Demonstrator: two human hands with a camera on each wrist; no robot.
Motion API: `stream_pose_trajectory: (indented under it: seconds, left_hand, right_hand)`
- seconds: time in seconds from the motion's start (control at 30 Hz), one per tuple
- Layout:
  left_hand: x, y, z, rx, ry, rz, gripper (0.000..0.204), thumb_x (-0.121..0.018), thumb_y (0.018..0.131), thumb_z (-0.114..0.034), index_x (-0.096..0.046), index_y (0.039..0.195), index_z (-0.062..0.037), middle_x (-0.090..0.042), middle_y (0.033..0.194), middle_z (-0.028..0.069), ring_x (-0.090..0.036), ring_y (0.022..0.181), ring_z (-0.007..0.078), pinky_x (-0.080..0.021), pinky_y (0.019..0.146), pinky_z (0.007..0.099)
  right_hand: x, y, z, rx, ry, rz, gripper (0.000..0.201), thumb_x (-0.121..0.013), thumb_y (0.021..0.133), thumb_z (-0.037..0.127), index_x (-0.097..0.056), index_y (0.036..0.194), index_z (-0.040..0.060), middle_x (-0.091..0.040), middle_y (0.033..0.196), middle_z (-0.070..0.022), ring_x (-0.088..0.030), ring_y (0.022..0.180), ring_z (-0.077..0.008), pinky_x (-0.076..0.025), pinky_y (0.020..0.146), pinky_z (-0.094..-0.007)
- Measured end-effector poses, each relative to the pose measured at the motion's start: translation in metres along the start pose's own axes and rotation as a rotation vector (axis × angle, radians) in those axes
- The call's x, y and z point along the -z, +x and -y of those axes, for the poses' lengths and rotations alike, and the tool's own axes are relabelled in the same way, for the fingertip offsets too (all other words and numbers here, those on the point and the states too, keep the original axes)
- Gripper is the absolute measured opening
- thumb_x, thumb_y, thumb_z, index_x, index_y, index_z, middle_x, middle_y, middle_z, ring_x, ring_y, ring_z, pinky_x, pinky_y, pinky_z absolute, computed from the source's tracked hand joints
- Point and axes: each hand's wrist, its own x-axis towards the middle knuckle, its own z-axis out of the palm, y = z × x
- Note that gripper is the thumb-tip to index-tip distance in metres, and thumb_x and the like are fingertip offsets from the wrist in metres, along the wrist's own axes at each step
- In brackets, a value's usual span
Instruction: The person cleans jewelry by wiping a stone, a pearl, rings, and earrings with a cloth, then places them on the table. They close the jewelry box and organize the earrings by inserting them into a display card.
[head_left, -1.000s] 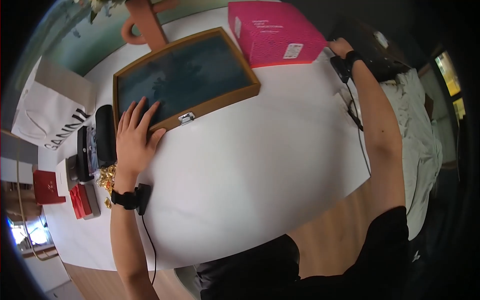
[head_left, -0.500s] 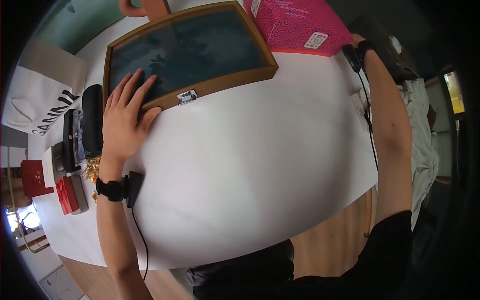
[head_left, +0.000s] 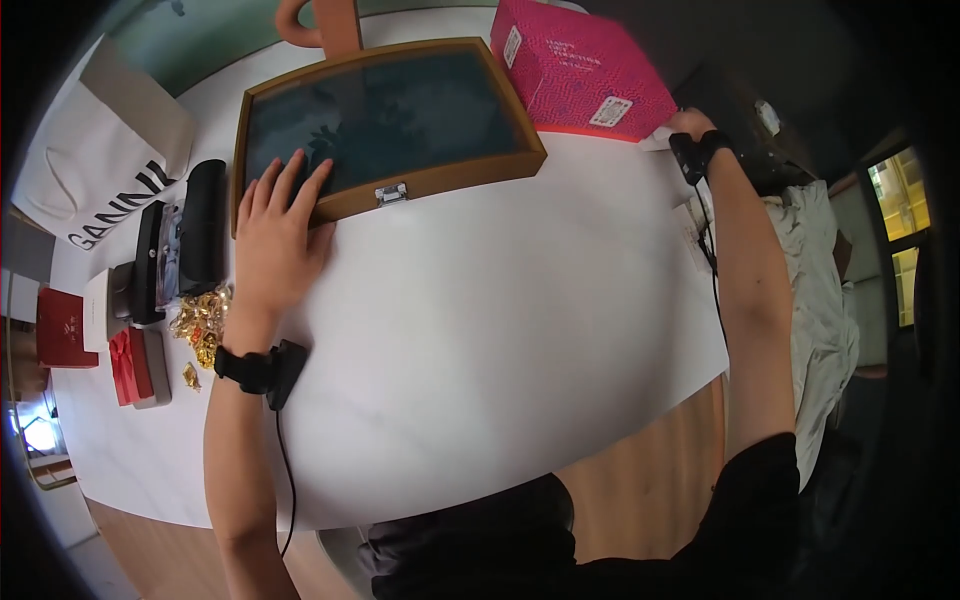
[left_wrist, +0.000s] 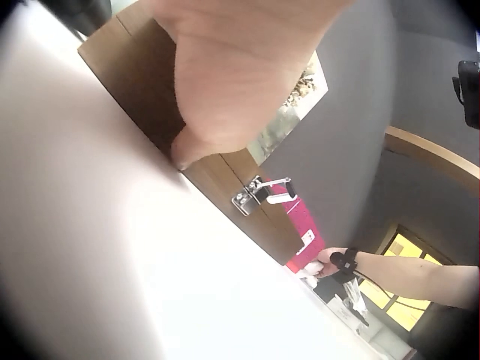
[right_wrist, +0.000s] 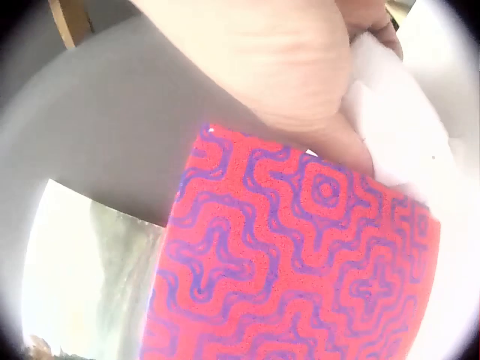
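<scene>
My left hand (head_left: 277, 240) lies with fingers spread on the glass lid of a wooden case (head_left: 430, 180), at its front left corner. In the left wrist view the thumb of that hand (left_wrist: 232, 75) touches the wooden side, left of a metal clasp (left_wrist: 251, 196). At the far right, my right hand (head_left: 690, 124) is beside a pink patterned box (head_left: 590, 75). The right wrist view has that hand (right_wrist: 277, 60) pinching white crumpled paper or tissue (right_wrist: 397, 127) next to the box (right_wrist: 292, 255); some fingertips are hidden.
Left of the case stand a white paper bag (head_left: 105, 150), a black cylindrical case (head_left: 203, 225), gold-wrapped pieces (head_left: 200, 318), a red box (head_left: 130, 367) and a red card (head_left: 66, 328). An orange-brown object (head_left: 337, 28) is behind the case. Cables hang from both wrists.
White paper now shows at my right hand, beside the pink box. The left hand stays on the case's corner. The head view has shifted between frames.
</scene>
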Motion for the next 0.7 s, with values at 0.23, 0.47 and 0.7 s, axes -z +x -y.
stream_pose_trajectory:
  seconds: [0.23, 0.47, 0.7]
  left_hand:
    - [0.039, -0.048, -0.039, 0.015, -0.322, 0.048, 0.069, -0.072, 0.082, -0.009, -0.049, 0.147, -0.0108, -0.036, 0.158, 0.0212, -0.03, 0.148, 0.0428, -0.026, 0.121, 0.0485]
    - [0.032, -0.075, -0.052, 0.055, -0.61, 0.197, 0.058, -0.074, 0.082, -0.012, -0.058, 0.137, -0.0096, -0.042, 0.156, 0.0155, -0.032, 0.148, 0.0379, -0.028, 0.12, 0.048]
    - [0.029, -0.067, -0.056, 0.057, -0.57, 0.176, 0.045, -0.071, 0.081, -0.006, -0.065, 0.125, -0.006, -0.048, 0.152, 0.015, -0.036, 0.146, 0.0381, -0.029, 0.12, 0.0484]
  right_hand:
    - [-0.039, 0.029, -0.015, -0.372, 0.335, -0.312, 0.07, -0.073, 0.081, 0.048, -0.067, 0.113, -0.0137, -0.07, 0.111, -0.0303, -0.069, 0.107, -0.0374, -0.051, 0.088, -0.0388]
    - [-0.015, 0.043, -0.021, -0.216, 0.058, -0.065, 0.057, -0.066, 0.083, 0.05, -0.072, 0.11, -0.0001, -0.074, 0.107, -0.0212, -0.071, 0.101, -0.0352, -0.053, 0.085, -0.0399]
    - [-0.024, 0.067, -0.057, -0.166, 0.19, 0.021, 0.056, -0.063, 0.085, 0.053, -0.072, 0.112, 0.0041, -0.072, 0.112, -0.0225, -0.07, 0.104, -0.0345, -0.053, 0.087, -0.0409]
